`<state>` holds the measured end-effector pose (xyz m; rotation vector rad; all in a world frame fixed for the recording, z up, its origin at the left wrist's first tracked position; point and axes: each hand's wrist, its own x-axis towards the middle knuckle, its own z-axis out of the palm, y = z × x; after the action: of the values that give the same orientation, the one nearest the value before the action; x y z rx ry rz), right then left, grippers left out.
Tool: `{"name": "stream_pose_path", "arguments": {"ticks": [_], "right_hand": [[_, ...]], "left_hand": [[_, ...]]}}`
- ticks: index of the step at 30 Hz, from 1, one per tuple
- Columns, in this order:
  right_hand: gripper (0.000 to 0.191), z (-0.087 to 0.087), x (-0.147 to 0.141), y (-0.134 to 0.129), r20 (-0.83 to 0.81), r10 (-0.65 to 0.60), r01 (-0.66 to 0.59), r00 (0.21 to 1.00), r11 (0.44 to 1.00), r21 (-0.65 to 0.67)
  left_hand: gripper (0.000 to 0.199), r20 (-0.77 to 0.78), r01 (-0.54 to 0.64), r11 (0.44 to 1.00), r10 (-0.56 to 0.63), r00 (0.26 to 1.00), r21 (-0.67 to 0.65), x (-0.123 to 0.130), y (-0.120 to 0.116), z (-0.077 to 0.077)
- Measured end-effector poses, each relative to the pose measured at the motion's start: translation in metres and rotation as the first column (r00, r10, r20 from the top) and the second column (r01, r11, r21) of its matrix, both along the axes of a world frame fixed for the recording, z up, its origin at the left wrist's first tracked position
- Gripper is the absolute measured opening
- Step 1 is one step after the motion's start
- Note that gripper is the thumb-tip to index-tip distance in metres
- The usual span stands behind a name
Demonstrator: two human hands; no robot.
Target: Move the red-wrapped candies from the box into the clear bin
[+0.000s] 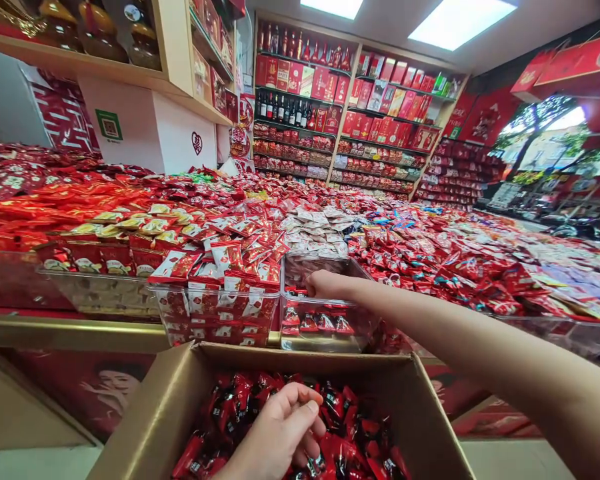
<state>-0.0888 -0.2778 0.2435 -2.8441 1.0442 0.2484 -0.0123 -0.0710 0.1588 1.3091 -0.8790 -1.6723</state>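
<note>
An open cardboard box [177,393] stands in front of me, with red-and-black wrapped candies [347,450] inside. My left hand [285,427] is over these candies, fingers loosely curled and apart, and nothing shows in its grasp. Farther forward, my right hand [325,284] reaches into a clear plastic bin [325,341]. Its fingers are curled downward, and what they may hold is hidden. Through the bin's front wall, a neat row of red-and-black candies [325,323] shows near the bottom.
Left of the bin stands a clear container [215,303] heaped with red-and-white packets. Piles of packaged sweets [425,257] spread across the wide display. A gold rail [75,335] runs along its front. Shelves [300,97] of bottles and red boxes line the back wall.
</note>
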Motion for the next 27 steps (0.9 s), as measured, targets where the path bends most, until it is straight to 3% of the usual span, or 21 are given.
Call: {"name": "stream_pose_path", "arguments": {"ticks": [7, 13, 18, 24, 27], "right_hand": [[0.016, 0.0, -0.004, 0.0, -0.079, -0.008, 0.015, 0.997, 0.996, 0.084], [0.02, -0.009, -0.011, 0.0, 0.154, -0.104, 0.053, 0.983, 0.952, 0.302], [0.017, -0.007, -0.013, 0.003, 0.107, -0.046, 0.001, 0.993, 0.92, 0.391], [0.014, -0.005, -0.012, 0.002, 0.095, -0.058, 0.02, 0.994, 0.93, 0.368], [0.013, -0.005, -0.009, 0.0, 0.085, -0.06, 0.034, 0.995, 0.96, 0.278]], "left_hand": [[0.015, 0.006, 0.098, 0.993, -0.098, 0.995, -0.071, -0.004, 0.003, -0.007], [0.011, 0.028, 0.13, 0.988, -0.128, 0.991, -0.085, -0.005, 0.005, -0.003], [0.009, 0.065, 0.153, 0.985, -0.148, 0.987, -0.078, -0.005, 0.005, -0.006], [0.011, 0.098, 0.198, 0.976, -0.189, 0.977, -0.09, -0.004, 0.004, -0.014], [0.01, 0.327, 0.29, 0.945, -0.23, 0.917, -0.149, 0.001, 0.003, -0.022]]}}
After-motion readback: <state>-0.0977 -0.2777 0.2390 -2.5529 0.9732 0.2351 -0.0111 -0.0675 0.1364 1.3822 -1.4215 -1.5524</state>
